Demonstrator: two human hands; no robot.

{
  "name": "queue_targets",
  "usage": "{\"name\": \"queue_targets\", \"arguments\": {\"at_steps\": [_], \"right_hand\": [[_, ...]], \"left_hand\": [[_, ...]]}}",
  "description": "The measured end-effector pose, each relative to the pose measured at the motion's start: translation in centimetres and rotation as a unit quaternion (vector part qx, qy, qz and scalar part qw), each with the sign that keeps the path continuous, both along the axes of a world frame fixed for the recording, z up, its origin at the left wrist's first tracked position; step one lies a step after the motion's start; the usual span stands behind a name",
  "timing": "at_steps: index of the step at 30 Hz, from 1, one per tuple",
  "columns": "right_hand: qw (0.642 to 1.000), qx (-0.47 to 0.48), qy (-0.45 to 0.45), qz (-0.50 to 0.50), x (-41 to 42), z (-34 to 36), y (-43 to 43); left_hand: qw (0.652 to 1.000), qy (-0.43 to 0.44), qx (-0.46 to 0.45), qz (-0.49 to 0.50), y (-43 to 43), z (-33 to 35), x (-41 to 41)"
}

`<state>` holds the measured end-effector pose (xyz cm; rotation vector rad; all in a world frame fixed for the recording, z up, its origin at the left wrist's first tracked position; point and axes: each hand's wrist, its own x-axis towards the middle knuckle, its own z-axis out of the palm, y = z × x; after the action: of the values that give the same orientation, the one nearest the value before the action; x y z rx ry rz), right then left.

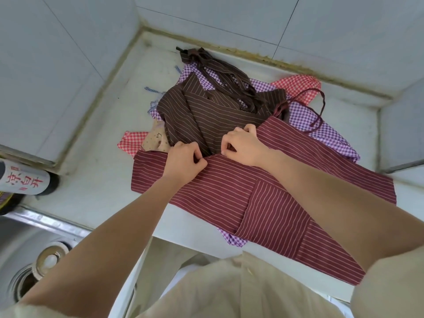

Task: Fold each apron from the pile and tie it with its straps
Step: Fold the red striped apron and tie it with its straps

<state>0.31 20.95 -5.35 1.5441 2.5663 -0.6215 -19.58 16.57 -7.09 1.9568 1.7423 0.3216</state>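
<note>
Beige clothing [229,290] nearest the lens, with both bare forearms reaching forward over the counter [98,175]. Left hand [183,161] and right hand [243,145] close together, each pinching the upper edge of the maroon striped apron [263,191]. Apron position: spread along the counter's front edge, near corner overhanging, far edge lapping onto the pile. Behind it, heaped toward the wall corner: brown striped apron [206,113], purple gingham apron [321,125], red gingham apron [296,86].

Handling, as judged: thin woven cloth, light and limp, without stiffness. Expect sagging between grips and sliding over the fabric beneath. Take hold at hems and corners with a pinch, not mid-panel. Keep edges taut while folding. Allow for extra thickness at the patch pocket [275,210]. Locate the thin maroon strap [324,104], looped over the purple gingham apron, before tying; probably prone to tangling with neighbouring straps.
</note>
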Motion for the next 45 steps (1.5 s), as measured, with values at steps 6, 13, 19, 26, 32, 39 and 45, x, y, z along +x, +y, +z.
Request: {"name": "queue_targets", "arguments": {"at_steps": [6, 13, 19, 26, 32, 39, 45], "right_hand": [[0.998, -0.037, 0.036, -0.025, -0.2, -0.6, 0.6], [0.988, 0.105, 0.103, -0.055, -0.9, -2.3, -0.7], [0.932, 0.181, 0.195, -0.244, 4.8, -2.4, -7.4], [0.91, 0.079, -0.016, -0.407, 13.1, -7.1, -21.1], [0.859, 0.003, -0.128, -0.496, 19.9, -9.8, -25.4], [0.896, 0.062, -0.081, -0.433, 18.8, -9.3, -25.0], [0.873, 0.02, -0.093, -0.478, 22.9, -9.7, -30.4]], "left_hand": [[0.997, -0.041, -0.065, 0.015, 1.0, 0.3, 0.2], [0.991, 0.128, 0.041, 0.021, -0.2, -0.3, 1.7], [0.961, 0.04, 0.213, -0.171, -3.1, -0.6, 9.1], [0.912, 0.211, 0.1, -0.338, -5.2, -6.0, 12.7], [0.897, 0.249, 0.104, -0.349, -5.1, -6.9, 13.3], [0.904, 0.185, 0.143, -0.357, -7.6, -4.5, 18.6], [0.888, 0.239, 0.082, -0.385, -9.4, -5.6, 24.3]]}}
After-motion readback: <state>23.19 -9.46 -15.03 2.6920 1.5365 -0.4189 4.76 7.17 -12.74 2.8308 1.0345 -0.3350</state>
